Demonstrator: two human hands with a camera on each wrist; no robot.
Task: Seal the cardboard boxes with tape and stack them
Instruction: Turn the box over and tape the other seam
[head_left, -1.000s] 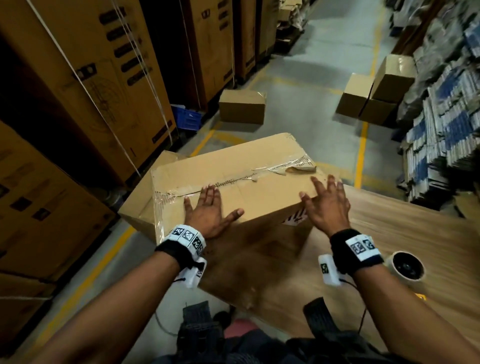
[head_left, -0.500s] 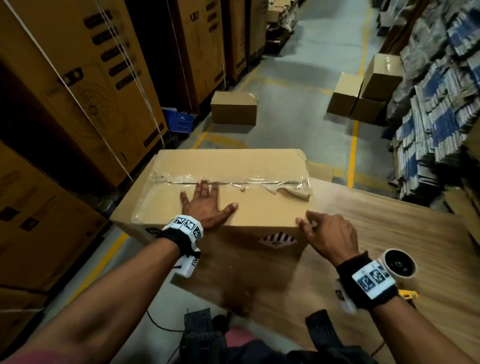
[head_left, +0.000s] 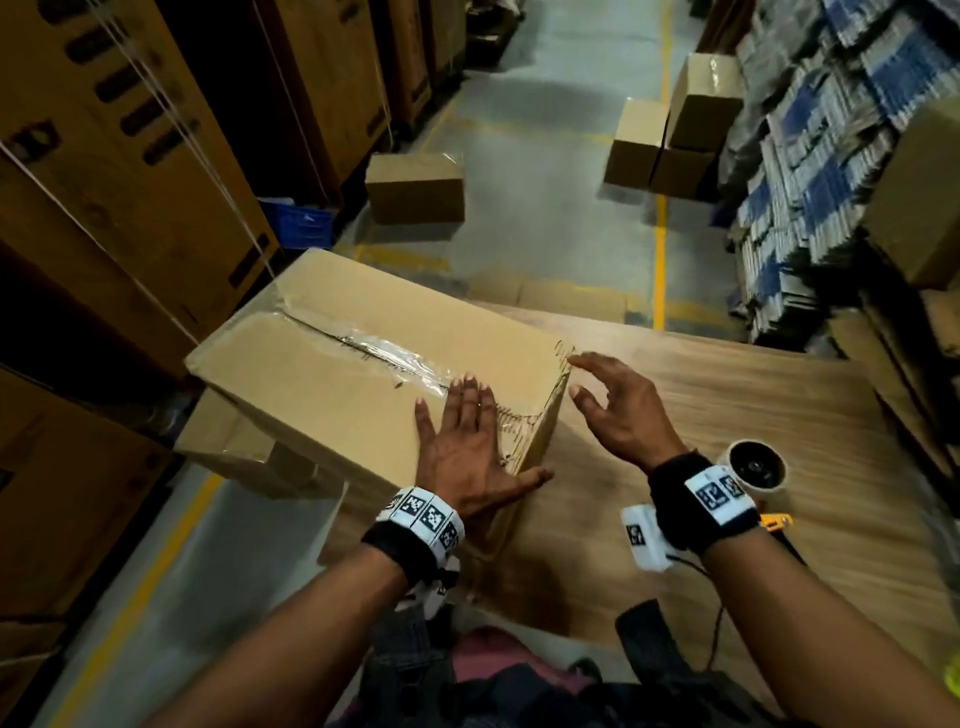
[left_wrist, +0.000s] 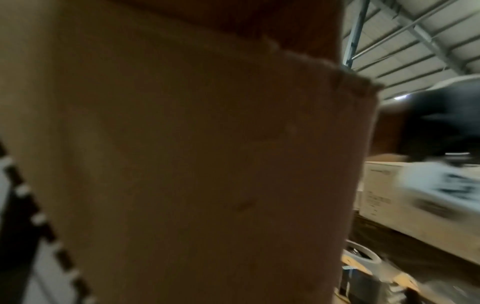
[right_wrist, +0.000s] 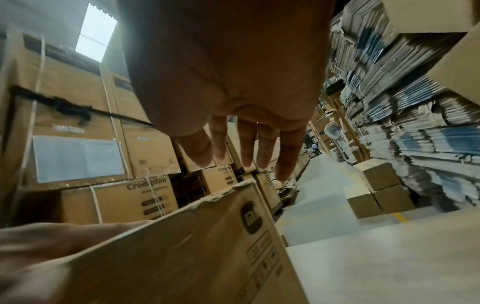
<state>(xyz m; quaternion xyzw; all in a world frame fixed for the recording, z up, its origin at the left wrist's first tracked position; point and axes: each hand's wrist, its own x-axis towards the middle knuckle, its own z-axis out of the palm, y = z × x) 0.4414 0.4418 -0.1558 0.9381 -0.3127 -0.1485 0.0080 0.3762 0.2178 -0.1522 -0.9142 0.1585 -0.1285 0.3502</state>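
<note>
On the table, a tape roll stands by the right wrist. Left hand lies flat, fingers straight, on the taped box overhanging the table's left edge. Right hand hovers spread beside its end, holding nothing. Beyond, boxes stand stacked on the floor.

Tan cardboard box with clear glossy tape — wood-grain brown table, yellow floor line.
</note>
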